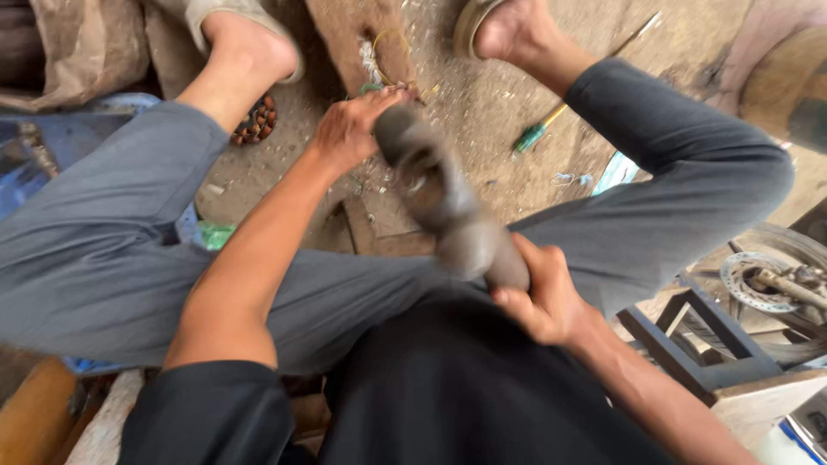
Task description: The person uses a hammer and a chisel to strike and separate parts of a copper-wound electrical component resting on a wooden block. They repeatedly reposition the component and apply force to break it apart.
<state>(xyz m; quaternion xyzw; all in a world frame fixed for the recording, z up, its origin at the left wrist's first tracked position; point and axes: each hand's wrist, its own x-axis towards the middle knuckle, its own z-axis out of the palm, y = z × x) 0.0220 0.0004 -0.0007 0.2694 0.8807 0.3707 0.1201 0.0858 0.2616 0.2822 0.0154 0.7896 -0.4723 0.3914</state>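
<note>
Right hand (543,297) grips the near end of a blurred grey tool (448,207) between the knees, left hand (353,129) closed over its far end on the wood block (345,34); best keep both grips firm and the far end steady.

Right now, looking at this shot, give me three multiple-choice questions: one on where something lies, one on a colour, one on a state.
1. Where does the screwdriver lie?
A. on the dirt ground between the feet
B. on the wooden stool
C. in the left hand

2. What colour is the screwdriver's handle?
A. red
B. green
C. black

3. What is the right hand doing?
A. resting open on a knee
B. gripping the grey tool
C. holding a brake disc

Answers: 1 A, it rests on the dirt by the right foot. 2 B, the handle shows green. 3 B, the fingers wrap the blurred tool's near end.
</note>
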